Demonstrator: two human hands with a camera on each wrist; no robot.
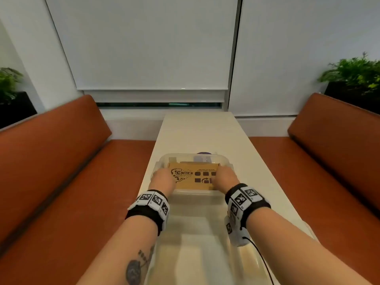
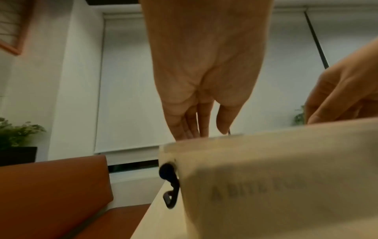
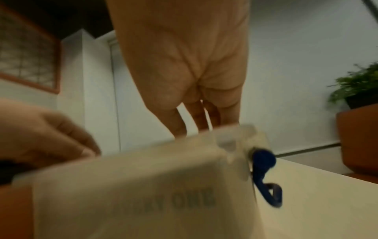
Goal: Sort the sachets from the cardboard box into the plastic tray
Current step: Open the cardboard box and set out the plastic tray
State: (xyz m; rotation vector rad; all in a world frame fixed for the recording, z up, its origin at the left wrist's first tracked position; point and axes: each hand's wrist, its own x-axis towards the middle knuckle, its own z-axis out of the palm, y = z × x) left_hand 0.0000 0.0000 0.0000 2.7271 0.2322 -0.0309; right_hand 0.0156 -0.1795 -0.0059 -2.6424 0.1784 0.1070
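A brown printed cardboard box [image 1: 193, 178] sits inside a clear plastic container [image 1: 194, 155] on the table. My left hand [image 1: 162, 177] lies on the box's left end and my right hand [image 1: 225, 175] on its right end. Both hands' fingers bend down over the box's edges, between it and the container walls. In the left wrist view my left hand [image 2: 196, 129] dips behind the frosted container wall [image 2: 266, 177], which hides the fingertips. The right wrist view shows my right hand [image 3: 196, 124] the same way. No sachets show. A clear plastic tray [image 1: 195, 243] lies under my forearms.
The narrow white table [image 1: 197, 130] runs between two orange benches [image 1: 61, 161] [image 1: 333, 153]. Blue latches [image 2: 169, 182] [image 3: 263, 171] hang on the container's ends. Something purple [image 1: 202, 158] shows at its far end. Potted plants [image 1: 355, 75] stand behind the benches.
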